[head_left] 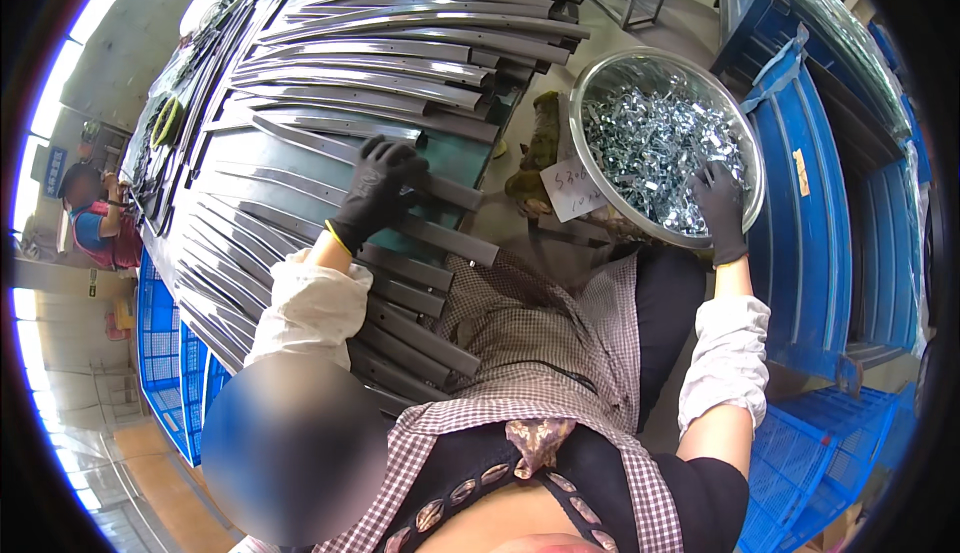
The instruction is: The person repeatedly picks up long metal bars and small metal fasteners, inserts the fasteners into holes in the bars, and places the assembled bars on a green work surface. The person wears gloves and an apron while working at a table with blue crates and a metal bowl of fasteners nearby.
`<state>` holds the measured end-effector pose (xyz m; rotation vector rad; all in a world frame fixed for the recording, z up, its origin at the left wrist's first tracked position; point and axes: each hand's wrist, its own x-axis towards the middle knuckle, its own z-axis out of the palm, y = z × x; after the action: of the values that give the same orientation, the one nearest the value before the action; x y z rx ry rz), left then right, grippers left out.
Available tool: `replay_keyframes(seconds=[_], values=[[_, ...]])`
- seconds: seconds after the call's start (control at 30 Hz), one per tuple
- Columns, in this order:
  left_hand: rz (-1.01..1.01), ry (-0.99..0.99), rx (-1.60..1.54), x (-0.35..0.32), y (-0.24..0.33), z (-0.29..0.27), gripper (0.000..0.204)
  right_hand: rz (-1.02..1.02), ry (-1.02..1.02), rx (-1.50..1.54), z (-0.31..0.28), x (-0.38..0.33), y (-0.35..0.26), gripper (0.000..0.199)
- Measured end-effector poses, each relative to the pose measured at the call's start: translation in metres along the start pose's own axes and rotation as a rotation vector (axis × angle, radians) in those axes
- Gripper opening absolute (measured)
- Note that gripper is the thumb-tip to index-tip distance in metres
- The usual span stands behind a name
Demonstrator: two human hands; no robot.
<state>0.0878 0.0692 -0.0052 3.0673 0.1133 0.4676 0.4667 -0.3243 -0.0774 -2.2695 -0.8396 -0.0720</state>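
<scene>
My left hand (380, 183), in a dark glove, curls over a long dark strip (450, 193) among many others on the table. Its fingers are closed around that strip near the end facing me. On my right, a large round metal bowl (755, 188) holds a heap of small shiny metal clips (650, 143). My right hand (720, 208), gloved in the same dark colour, reaches over the near right rim into the heap. Its fingers are bent down against the clips. Whatever lies between those fingertips is too small to make out.
More dark strips (400, 38) cover the green table (480, 153) in rows. A card (570, 190) with handwriting leans by the bowl. Blue metal bins (800, 193) stand at right, blue plastic crates (820, 453) at lower right. A person (100, 213) is at far left.
</scene>
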Motion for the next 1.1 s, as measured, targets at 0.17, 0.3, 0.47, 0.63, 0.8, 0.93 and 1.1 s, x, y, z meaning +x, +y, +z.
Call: replay_keyframes(seconds=[0.17, 0.3, 0.47, 0.63, 0.8, 0.93, 1.1], values=[[-0.060, 0.007, -0.251, 0.023, 0.051, 0.015, 0.035, 0.117, 0.002, 0.215, -0.009, 0.000, -0.018, 0.023], [-0.007, -0.040, -0.441, 0.029, 0.064, 0.030, 0.028, 0.166, 0.049, 0.181, -0.015, 0.002, -0.013, 0.019], [0.042, -0.109, -0.600, 0.019, 0.066, 0.028, 0.023, 0.300, -0.049, 0.699, -0.020, -0.013, -0.029, 0.011], [0.168, 0.023, -0.387, 0.014, 0.097, -0.006, 0.035, 0.327, -0.270, 0.795, -0.026, -0.077, -0.140, 0.029], [0.325, -0.134, -0.240, 0.002, 0.173, -0.037, 0.047, 0.223, -0.704, 1.302, 0.038, -0.157, -0.180, 0.016], [0.359, -0.100, -0.307, -0.004, 0.169, -0.027, 0.029, 0.349, -0.723, 1.320, 0.023, -0.166, -0.204, 0.044], [0.434, -0.204, -0.468, 0.002, 0.170, -0.027, 0.024, -0.008, -0.864, 1.045, 0.024, -0.156, -0.196, 0.067]])
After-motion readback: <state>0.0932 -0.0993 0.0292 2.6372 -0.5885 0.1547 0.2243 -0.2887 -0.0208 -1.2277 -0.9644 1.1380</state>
